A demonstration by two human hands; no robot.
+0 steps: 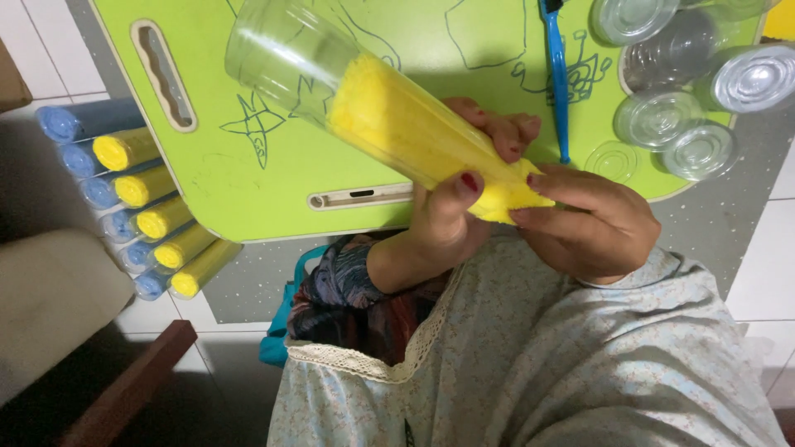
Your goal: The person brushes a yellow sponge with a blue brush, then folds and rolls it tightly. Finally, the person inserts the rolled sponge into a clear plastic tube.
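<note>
Both hands (530, 211) clenched; fingers (505, 132) curled

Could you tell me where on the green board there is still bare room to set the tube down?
The green board is bare between its slot handle and the blue toothbrush, under the held clear tube. Right of the toothbrush, clear cups crowd the corner. Off its left edge, filled tubes lie packed together.

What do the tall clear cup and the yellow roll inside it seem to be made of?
Tall clear cup: likely thin glossy plastic, since it is see-through with soft highlights. Yellow roll: probably soft matte cloth or sponge, judging by its fuzzy, dull surface.
</note>
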